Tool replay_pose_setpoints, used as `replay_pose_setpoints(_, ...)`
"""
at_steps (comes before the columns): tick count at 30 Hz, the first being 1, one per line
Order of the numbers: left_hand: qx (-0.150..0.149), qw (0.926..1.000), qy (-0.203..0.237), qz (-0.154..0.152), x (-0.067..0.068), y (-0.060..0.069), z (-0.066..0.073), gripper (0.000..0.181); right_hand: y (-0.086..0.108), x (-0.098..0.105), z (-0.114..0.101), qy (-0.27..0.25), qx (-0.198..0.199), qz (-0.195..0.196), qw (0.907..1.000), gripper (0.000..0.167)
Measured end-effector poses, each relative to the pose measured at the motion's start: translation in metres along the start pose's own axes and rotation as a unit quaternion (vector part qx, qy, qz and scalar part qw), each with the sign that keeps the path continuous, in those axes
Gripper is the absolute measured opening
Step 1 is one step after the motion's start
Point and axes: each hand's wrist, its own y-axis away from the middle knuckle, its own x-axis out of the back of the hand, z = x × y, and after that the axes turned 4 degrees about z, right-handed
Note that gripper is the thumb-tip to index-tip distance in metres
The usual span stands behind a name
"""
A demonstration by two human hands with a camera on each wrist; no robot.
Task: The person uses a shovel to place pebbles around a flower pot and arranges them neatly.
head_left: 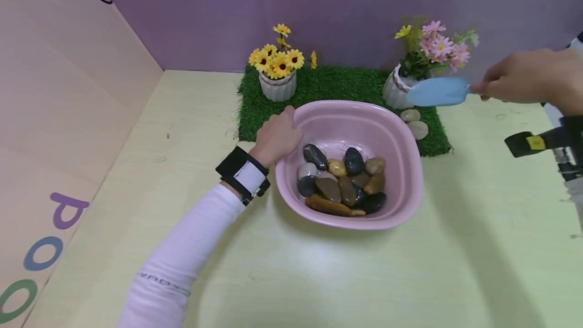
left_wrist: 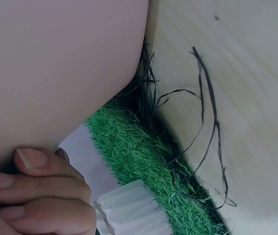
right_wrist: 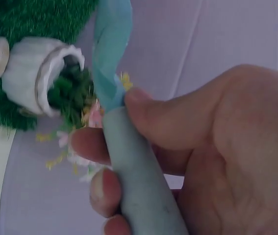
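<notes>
A pink plastic basin (head_left: pixel 410 186) stands on the table, with several wet stones (head_left: pixel 346 190) of dark, brown and pale colours in its bottom. My left hand (head_left: pixel 279 138) grips the basin's upper left rim; curled fingers (left_wrist: pixel 45 188) show against the basin's outer wall (left_wrist: pixel 55 63) in the left wrist view. Up at the right, my right hand (head_left: pixel 530 76) holds a light blue trowel (head_left: pixel 439 91) in the air. Its fingers and thumb wrap the handle (right_wrist: pixel 139 171) in the right wrist view. From the head, the blade overlaps a white flower pot (head_left: pixel 397 90).
Artificial turf (head_left: pixel 339 82) lies behind the basin, partly covered by it. On it stand a pot of yellow flowers (head_left: pixel 278 87) and the white pot with pink flowers (head_left: pixel 439 47). Two pale stones (head_left: pixel 417 129) lie by the basin's right rim. A purple backdrop (head_left: pixel 341 9) rises behind.
</notes>
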Motion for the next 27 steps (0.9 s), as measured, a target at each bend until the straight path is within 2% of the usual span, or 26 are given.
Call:
replay_pose_setpoints(4,0.000,1.0000,-0.004,-0.002,-0.001,-0.001,0.000,0.046,0.003,0.000,-0.012,0.013,0.012,0.016,0.9997,0.063)
replay_pose_setpoints(7,-0.002,1.0000,-0.006,0.002,-0.001,-0.001,-0.001,0.044,0.007,0.001,-0.025,0.023,0.035,0.028,0.9987,0.062)
replay_pose_setpoints(14,-0.007,1.0000,-0.001,0.005,-0.001,-0.001,-0.002,0.042,0.014,0.000,-0.059,0.021,0.103,0.078,0.9914,0.041)
replay_pose_setpoints(18,-0.009,0.9999,0.000,0.006,-0.001,-0.001,-0.002,0.042,0.015,-0.003,-0.081,0.032,0.122,0.095,0.9874,0.038)
replay_pose_setpoints(21,-0.009,0.9999,-0.002,0.006,-0.001,-0.001,-0.002,0.043,0.017,-0.007,-0.097,0.039,0.134,0.110,0.9841,0.029)
replay_pose_setpoints(24,-0.004,1.0000,0.001,0.004,-0.001,-0.001,-0.002,0.044,0.019,-0.014,-0.110,0.053,0.142,0.131,0.9797,0.026)
replay_pose_setpoints(27,-0.002,1.0000,0.002,0.006,-0.001,-0.001,-0.002,0.043,0.023,-0.022,-0.121,0.073,0.150,0.181,0.9693,0.030)
